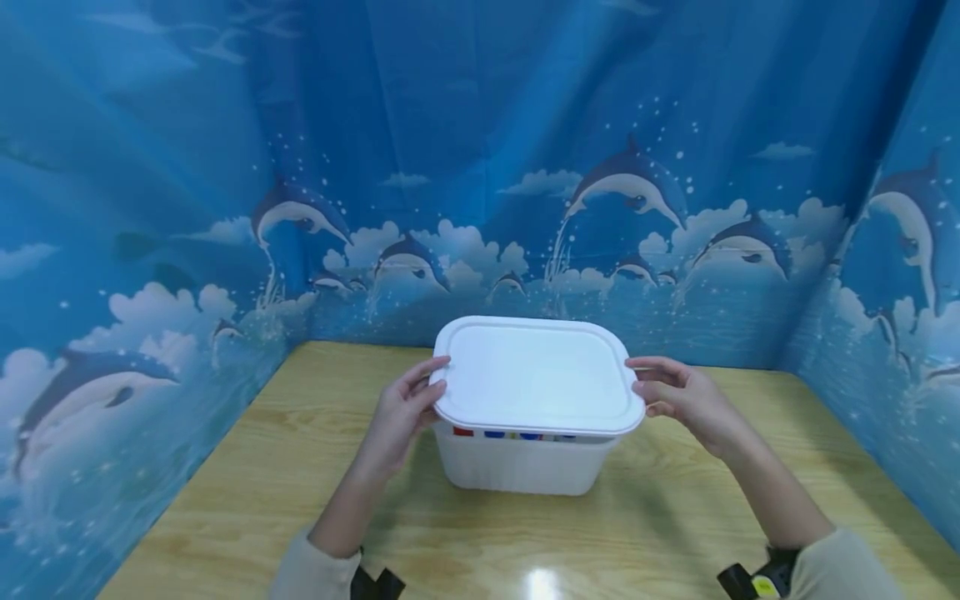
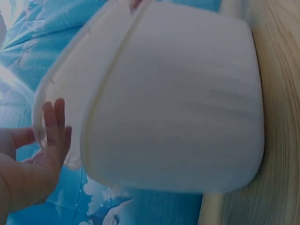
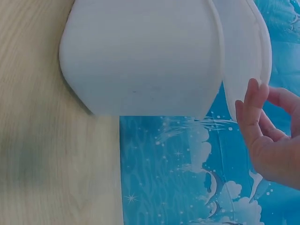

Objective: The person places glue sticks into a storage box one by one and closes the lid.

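Note:
A white lid (image 1: 536, 375) with rounded corners hangs over a white plastic box (image 1: 525, 465) on the table. My left hand (image 1: 405, 408) pinches the lid's left edge, thumb and fingers on either side of the rim. At the opposite end my right hand (image 1: 686, 396) grips the lid's right edge the same way. Both wrist views show the lid (image 2: 70, 89) tilted, with a wedge of space between it and the rim of the box (image 3: 140, 61). Through the front gap in the head view show red, blue and yellow bits of the contents (image 1: 491, 433); the rest is hidden.
The box stands on a light wood-grain table (image 1: 300, 467). A blue curtain (image 1: 465, 167) printed with dolphins and clouds encloses the back and both sides, meeting the table's far edge just behind the box.

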